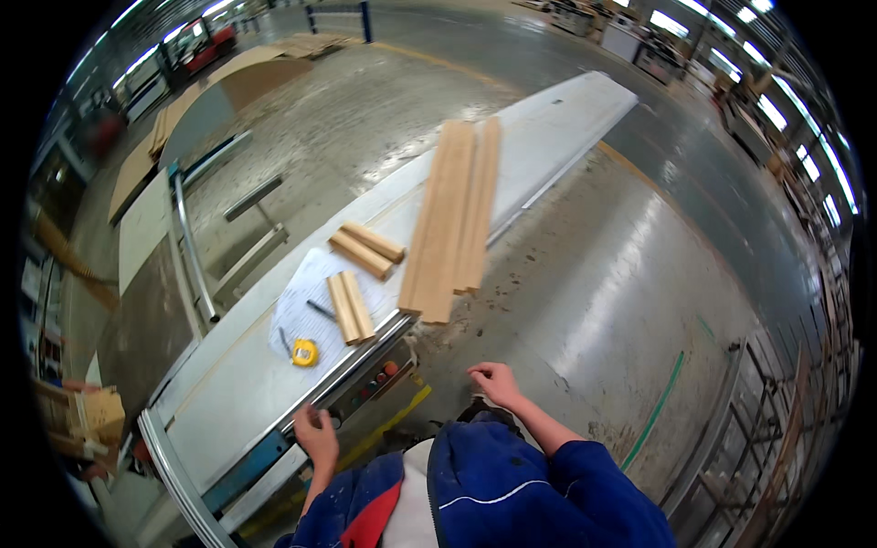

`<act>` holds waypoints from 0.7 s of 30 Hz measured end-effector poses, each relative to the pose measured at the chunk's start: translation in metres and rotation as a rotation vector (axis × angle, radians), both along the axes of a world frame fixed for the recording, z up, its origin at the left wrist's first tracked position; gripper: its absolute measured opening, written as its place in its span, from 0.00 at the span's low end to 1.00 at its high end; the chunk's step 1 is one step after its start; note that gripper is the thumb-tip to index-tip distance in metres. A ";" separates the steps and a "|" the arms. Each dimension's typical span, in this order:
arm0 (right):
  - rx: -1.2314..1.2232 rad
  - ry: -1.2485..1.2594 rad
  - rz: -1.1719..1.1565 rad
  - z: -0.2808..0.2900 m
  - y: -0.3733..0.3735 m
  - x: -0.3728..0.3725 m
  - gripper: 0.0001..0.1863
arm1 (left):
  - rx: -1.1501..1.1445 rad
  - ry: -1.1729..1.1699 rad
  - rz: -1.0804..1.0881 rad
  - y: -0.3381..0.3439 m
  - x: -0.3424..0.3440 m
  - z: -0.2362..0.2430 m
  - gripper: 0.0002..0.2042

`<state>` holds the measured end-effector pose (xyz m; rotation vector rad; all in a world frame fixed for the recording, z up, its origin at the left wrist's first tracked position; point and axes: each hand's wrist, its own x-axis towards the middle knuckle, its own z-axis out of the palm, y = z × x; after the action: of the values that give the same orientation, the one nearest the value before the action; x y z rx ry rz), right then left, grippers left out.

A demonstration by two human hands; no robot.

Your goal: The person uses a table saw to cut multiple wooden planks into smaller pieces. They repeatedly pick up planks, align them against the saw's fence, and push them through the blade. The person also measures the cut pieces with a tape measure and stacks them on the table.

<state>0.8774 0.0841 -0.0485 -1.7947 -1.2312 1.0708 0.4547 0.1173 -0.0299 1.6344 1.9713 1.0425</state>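
Standing at the near edge of the long pale grey tabletop (247, 384), you have both hands empty: your left hand (317, 434) hovers just off that edge with its fingers loosely curled around nothing, and your right hand (494, 380) hangs over the floor, fingers half bent, holding nothing either. Nearest your left hand lies the small yellow tape measure (305, 353), resting on the white printed paper sheet (306, 306) beside a dark pencil (321, 310). On the same sheet sits a pair of short light wooden moulding pieces (351, 308), side by side and touching, and just beyond them a second pair of short wooden moulding pieces (366, 249) lies crosswise. To their right, the stack of long pale wooden strips (450, 217) runs away from you along the tabletop, its near ends overhanging the edge. By this layout, some short lengths appear cut and set down already, while the long strips look uncut. A control panel with coloured buttons (376, 379) sits below the edge, between your hands.
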 end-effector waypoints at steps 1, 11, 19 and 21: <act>-0.036 -0.004 -0.077 -0.011 -0.012 0.022 0.14 | -0.074 -0.151 -0.108 0.006 0.026 0.001 0.16; -0.418 0.110 -1.029 -0.206 -0.269 0.205 0.14 | -0.667 -0.063 -0.725 0.066 0.215 -0.113 0.15; -0.493 0.283 -1.606 -0.209 -0.416 0.243 0.17 | -0.894 0.001 -1.030 0.111 0.478 -0.116 0.14; -0.377 0.351 -1.729 -0.195 -0.415 0.256 0.16 | -0.913 0.073 -1.106 0.118 0.544 -0.125 0.13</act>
<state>1.1338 -0.3309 -0.2439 -1.9003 0.8457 0.4292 0.9986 0.2349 -0.1550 1.7198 0.9342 -0.3040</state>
